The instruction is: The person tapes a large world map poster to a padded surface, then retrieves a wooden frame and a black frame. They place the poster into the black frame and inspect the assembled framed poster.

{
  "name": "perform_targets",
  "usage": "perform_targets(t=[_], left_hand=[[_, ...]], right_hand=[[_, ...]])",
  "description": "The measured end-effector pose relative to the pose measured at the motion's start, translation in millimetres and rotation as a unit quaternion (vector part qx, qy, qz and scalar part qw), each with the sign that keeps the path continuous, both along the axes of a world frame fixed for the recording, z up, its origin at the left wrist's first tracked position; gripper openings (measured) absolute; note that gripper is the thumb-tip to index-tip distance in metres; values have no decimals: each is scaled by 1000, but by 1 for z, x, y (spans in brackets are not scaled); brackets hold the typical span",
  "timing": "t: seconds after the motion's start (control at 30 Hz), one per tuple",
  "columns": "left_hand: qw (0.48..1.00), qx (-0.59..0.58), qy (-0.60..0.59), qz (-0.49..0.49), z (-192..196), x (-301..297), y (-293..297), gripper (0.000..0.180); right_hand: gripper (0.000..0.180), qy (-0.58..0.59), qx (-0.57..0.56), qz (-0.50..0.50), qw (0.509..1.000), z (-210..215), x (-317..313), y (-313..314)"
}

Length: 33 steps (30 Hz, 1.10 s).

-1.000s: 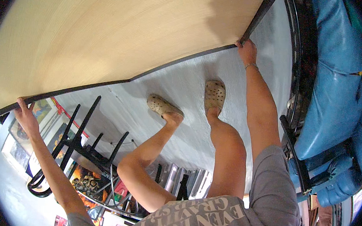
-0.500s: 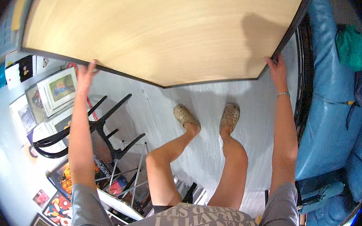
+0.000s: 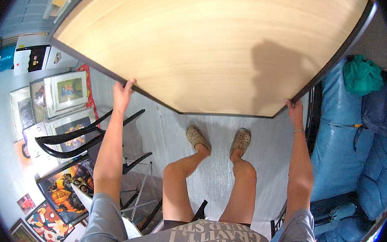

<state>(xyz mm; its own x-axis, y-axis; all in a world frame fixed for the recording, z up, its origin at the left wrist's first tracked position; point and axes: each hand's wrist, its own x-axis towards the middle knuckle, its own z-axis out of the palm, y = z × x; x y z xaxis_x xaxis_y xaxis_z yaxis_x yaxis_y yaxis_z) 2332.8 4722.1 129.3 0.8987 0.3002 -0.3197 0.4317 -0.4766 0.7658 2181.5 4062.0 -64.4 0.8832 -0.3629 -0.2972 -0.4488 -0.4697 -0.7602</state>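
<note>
A large pale wooden board [image 3: 199, 53] with dark edging and angled corners fills the upper middle of the view. My left hand [image 3: 122, 96] grips its left slanting edge, with fingertips showing on top of the rim. At its right slanting edge, my right hand [image 3: 295, 113] is closed on the rim, and part of the fingers is hidden. The shadow of a head lies across the right side of the board. Below its near edge, my feet stand in tan clogs on the grey floor.
A black chair [image 3: 70, 150] lies to the left beside a metal-legged rack [image 3: 140, 192]. Framed pictures [image 3: 68, 90] lean along the left wall. On the right is a blue sofa [image 3: 340, 132] with a green bag [image 3: 363, 75] and a dark backpack [image 3: 380, 108].
The board has shifted right and come nearer to me, turning slightly. My left hand has moved right and nearer; my right hand has come nearer. Both keep their hold.
</note>
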Motion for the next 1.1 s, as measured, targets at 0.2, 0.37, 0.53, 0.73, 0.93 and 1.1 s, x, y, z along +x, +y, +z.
perform_targets(t=[0.2,0.37,0.53,0.73,0.93,1.1], left_hand=[[999,1,31,16,94,-54,-7,42],[993,21,-112,-33,205,-83,-23,42],[985,31,-171,-18,298,-67,-25,51],[948,-226,-215,-63,366,-42,-14,80],[946,-240,-125,-180,368,-70,-106,84],[869,-316,-108,-365,352,-134,-228,86]], right_hand=[[44,-31,47,7,998,111,-77,-11],[34,-77,155,-96,980,251,-142,-6],[27,-189,98,-207,955,410,-217,33],[35,-191,-37,-352,915,529,-327,152],[33,-236,-57,-538,807,539,-466,253],[34,-256,-116,-676,681,517,-597,326]])
